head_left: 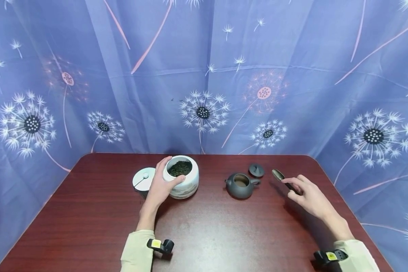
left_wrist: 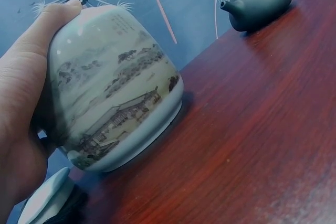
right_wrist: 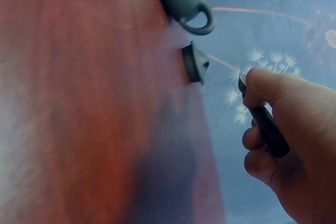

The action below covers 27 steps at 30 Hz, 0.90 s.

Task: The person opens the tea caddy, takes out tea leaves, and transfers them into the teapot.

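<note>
My left hand grips a white ceramic tea jar, with the thumb over the near rim and fingers around the far left side. Dark loose tea leaves lie inside the open jar. A painted landscape runs round its wall in the left wrist view. My right hand pinches a spoon by its black handle, held above the table at the right. The bowl points to the back left. Between the hands stands a dark teapot without its lid on; its spout faces left.
The teapot's lid lies behind the pot, to the right. Left of the jar is a white round lid with a knob, above something dark. A blue dandelion-print curtain hangs along the back and sides of the reddish-brown table.
</note>
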### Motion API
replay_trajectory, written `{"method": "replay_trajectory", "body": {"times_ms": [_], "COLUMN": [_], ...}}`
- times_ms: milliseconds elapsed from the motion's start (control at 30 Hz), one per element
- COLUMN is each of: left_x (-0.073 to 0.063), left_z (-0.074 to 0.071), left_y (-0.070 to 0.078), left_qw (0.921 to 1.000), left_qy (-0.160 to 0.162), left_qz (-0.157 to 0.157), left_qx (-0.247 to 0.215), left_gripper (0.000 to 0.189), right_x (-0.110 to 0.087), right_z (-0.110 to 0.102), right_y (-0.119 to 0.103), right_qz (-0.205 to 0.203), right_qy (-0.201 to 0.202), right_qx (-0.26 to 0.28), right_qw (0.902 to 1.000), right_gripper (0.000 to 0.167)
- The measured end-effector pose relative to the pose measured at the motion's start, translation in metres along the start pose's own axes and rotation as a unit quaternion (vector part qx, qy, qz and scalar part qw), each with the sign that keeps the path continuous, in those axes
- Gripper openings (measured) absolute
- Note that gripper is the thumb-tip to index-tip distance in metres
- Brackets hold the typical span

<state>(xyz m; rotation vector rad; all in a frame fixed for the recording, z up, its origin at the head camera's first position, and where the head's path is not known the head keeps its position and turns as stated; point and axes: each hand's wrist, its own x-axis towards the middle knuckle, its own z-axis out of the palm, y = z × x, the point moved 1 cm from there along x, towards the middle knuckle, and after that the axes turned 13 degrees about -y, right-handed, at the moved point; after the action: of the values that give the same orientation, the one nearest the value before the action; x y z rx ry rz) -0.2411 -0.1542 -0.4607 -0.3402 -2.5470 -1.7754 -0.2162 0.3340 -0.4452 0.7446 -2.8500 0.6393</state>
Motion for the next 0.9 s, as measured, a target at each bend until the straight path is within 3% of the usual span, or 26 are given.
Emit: {"method": "replay_trajectory", "body": {"times_ms": [667,900], "left_x": [-0.003,-0.001], "left_z": [0.001,-0.001], "left_y": [-0.004,0.001], "left_qw": [0.9999,1.0], "left_qy": [-0.011,-0.008], "left_qz": [-0.007,0.0], "left_qx": [0.001,0.006], "left_gripper": [0.088,0.088], "right_x": [0.046,0.066], "right_z": [-0.018,-0.023], "right_y": [-0.05,-0.071], "right_qz": [-0.068,-0.092], "right_qy": [0.014,0.012], "right_qx": [0.005,0.001], "right_qw": [0.9976,0.9957], "right_gripper": [0.049,0.043]}}
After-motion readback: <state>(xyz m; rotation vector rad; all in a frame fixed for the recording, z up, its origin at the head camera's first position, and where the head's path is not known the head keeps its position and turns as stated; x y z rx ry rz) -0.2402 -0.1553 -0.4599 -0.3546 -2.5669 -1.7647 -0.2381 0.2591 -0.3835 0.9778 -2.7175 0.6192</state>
